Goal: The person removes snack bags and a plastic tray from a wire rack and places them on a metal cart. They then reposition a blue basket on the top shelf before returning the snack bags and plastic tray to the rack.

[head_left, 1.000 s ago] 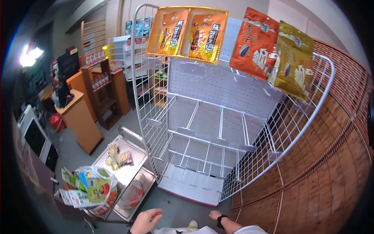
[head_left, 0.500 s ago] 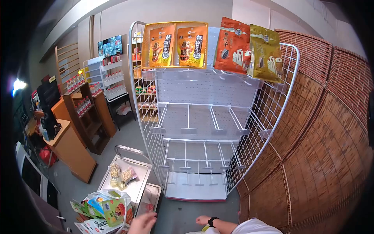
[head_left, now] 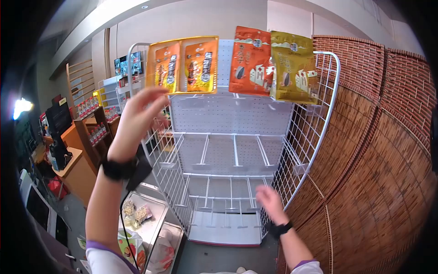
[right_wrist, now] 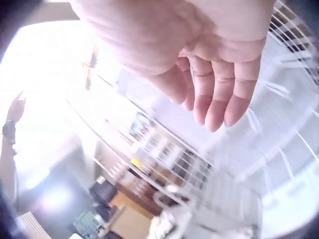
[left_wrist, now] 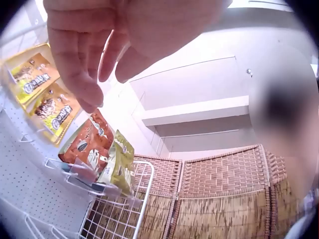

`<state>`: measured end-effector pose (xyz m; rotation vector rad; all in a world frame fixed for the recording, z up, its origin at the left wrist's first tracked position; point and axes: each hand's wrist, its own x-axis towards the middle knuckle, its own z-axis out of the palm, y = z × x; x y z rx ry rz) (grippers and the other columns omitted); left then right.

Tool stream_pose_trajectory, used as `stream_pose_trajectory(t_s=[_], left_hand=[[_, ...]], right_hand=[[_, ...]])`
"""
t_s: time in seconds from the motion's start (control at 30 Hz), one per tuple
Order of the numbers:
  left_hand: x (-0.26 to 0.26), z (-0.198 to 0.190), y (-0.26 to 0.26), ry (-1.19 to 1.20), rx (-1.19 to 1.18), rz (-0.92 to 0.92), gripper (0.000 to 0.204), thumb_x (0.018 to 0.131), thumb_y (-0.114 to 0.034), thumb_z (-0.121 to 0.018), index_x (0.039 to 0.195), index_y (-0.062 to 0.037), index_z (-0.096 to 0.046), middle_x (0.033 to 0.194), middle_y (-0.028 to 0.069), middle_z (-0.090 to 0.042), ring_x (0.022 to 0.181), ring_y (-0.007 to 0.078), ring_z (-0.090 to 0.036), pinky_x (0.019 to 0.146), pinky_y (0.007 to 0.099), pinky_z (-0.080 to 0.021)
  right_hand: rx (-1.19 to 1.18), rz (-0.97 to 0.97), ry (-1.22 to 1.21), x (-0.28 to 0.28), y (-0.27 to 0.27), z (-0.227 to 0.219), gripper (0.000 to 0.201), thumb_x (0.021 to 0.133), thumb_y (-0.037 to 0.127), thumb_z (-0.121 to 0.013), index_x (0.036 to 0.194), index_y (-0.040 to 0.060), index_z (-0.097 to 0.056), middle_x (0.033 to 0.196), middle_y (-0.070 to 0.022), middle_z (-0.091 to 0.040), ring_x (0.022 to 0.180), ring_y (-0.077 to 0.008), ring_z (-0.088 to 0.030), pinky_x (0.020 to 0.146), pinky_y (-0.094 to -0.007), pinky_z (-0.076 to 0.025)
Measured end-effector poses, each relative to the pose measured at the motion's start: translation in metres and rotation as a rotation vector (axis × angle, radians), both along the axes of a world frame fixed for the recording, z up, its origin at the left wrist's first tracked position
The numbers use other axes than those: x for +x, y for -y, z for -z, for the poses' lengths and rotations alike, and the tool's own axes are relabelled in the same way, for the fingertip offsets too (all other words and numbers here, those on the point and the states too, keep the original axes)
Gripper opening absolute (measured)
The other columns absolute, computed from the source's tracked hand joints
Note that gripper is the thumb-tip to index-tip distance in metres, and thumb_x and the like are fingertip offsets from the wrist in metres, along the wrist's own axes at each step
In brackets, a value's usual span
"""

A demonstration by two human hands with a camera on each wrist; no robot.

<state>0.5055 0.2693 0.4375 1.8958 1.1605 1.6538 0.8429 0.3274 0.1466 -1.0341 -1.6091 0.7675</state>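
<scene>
My left hand (head_left: 137,118) is raised in front of the rack's upper left side, fingers loosely bent and holding nothing. In the head view its fingertips overlap the lower edge of a gold tray (head_left: 181,68) with two orange snack packets (head_left: 201,68). To the right hang a red sunseed bag (head_left: 250,64) and an olive-gold sunseed bag (head_left: 294,68). The left wrist view shows bare space between that hand's thumb and fingers. Lower down, my right hand (head_left: 269,201) hovers before the rack's right side, its fingers relaxed around nothing.
The white wire rack (head_left: 333,91) has a perforated back panel (head_left: 228,112) and rows of hooks (head_left: 236,150). A metal cart (head_left: 157,205) at lower left carries packets of nuts (head_left: 142,213) and a bag of snacks (head_left: 132,249). A wicker screen (head_left: 360,160) stands close on the right.
My left hand has risen from low by the cart to the level of the gold tray. My right hand has lifted and moved forward to the rack. The head view has shifted.
</scene>
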Motion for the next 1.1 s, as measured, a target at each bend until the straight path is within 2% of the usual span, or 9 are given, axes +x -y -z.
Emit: stream_pose_trajectory(t_s=[0.2,0.33,0.43,0.53,0.63,0.8,0.9,0.97,1.1], left_hand=[[0.078,-0.073,-0.116,-0.004,0.024,0.045,0.047,0.091,-0.027,-0.058,0.127,0.0002,-0.045,0.105,0.0089,-0.06,0.067,0.0113,-0.063,0.061,0.0215,-0.053],[0.113,-0.095,-0.176,0.008,0.028,-0.015,0.05,0.09,-0.027,-0.058,0.128,0.0019,-0.043,0.107,0.0122,-0.058,0.069,0.0154,-0.065,0.061,0.0254,-0.056],[0.129,-0.103,-0.207,-0.048,-0.014,-0.134,0.057,0.089,-0.026,-0.059,0.131,0.0048,-0.037,0.111,0.0169,-0.056,0.068,0.0193,-0.067,0.058,0.0269,-0.057],[0.135,-0.107,-0.24,-0.113,-0.057,-0.215,0.058,0.088,-0.024,-0.059,0.13,0.0085,-0.036,0.099,0.0191,-0.059,0.064,0.02,-0.067,0.057,0.0287,-0.058],[0.132,-0.11,-0.273,-0.222,-0.064,-0.295,0.057,0.087,-0.024,-0.06,0.127,0.0104,-0.038,0.094,0.0193,-0.06,0.062,0.0204,-0.067,0.056,0.0293,-0.058],[0.136,-0.108,-0.306,-0.265,-0.063,-0.358,0.051,0.085,-0.027,-0.064,0.112,0.0125,-0.049,0.092,0.0183,-0.062,0.062,0.0214,-0.068,0.052,0.0284,-0.058],[0.138,-0.107,-0.312,-0.34,-0.026,-0.468,0.041,0.085,-0.026,-0.064,0.096,0.012,-0.056,0.088,0.0196,-0.065,0.066,0.0245,-0.069,0.051,0.0316,-0.057],[0.134,-0.107,-0.315,-0.279,0.09,-0.535,0.029,0.082,-0.018,-0.058,0.097,0.0069,-0.062,0.099,0.028,-0.063,0.097,0.0361,-0.062,0.082,0.0398,-0.051],[0.131,-0.112,-0.299,-0.366,0.034,-0.563,0.029,0.081,-0.009,-0.053,0.104,0.0083,-0.057,0.104,0.0282,-0.061,0.099,0.0375,-0.061,0.084,0.0402,-0.051]], right_hand=[[0.645,0.141,-0.158,0.094,-0.049,-0.235,0.012,0.092,0.009,-0.052,0.099,0.0003,-0.057,0.09,-0.0046,-0.058,0.082,-0.0112,-0.055,0.074,-0.0249,-0.046],[0.743,0.236,-0.083,0.127,-0.114,-0.308,0.028,0.092,0.017,-0.055,0.113,-0.0016,-0.051,0.109,-0.0104,-0.057,0.102,-0.0171,-0.054,0.089,-0.03,-0.043],[0.69,0.176,-0.06,0.137,-0.162,-0.327,0.043,0.09,0.022,-0.058,0.122,-0.0031,-0.045,0.12,-0.0164,-0.053,0.114,-0.0233,-0.05,0.095,-0.0338,-0.04],[0.713,0.405,0.063,0.135,-0.183,-0.336,0.058,0.087,0.03,-0.061,0.129,-0.0043,-0.04,0.131,-0.0239,-0.045,0.122,-0.0323,-0.045,0.1,-0.0385,-0.035],[0.589,0.422,-0.05,0.133,-0.2,-0.344,0.06,0.087,0.028,-0.061,0.129,-0.0072,-0.037,0.131,-0.0254,-0.044,0.119,-0.0309,-0.047,0.098,-0.0359,-0.037],[0.359,0.225,-0.24,0.136,-0.225,-0.35,0.027,0.087,0.021,-0.061,0.099,-0.0024,-0.056,0.085,-0.0066,-0.061,0.076,-0.0147,-0.057,0.073,-0.0308,-0.045],[0.284,0.204,-0.229,0.15,-0.246,-0.35,0.022,0.09,0.022,-0.059,0.094,0.0011,-0.057,0.083,-0.0039,-0.06,0.077,-0.0132,-0.057,0.074,-0.0302,-0.045],[0.281,0.187,-0.334,0.146,-0.251,-0.349,0.019,0.089,0.02,-0.059,0.088,0.0005,-0.059,0.08,-0.0047,-0.06,0.072,-0.0139,-0.054,0.068,-0.0312,-0.043],[0.336,0.255,-0.368,0.155,-0.263,-0.349,0.02,0.092,0.019,-0.056,0.091,-0.001,-0.058,0.08,-0.0052,-0.059,0.072,-0.0149,-0.053,0.068,-0.0319,-0.043]])
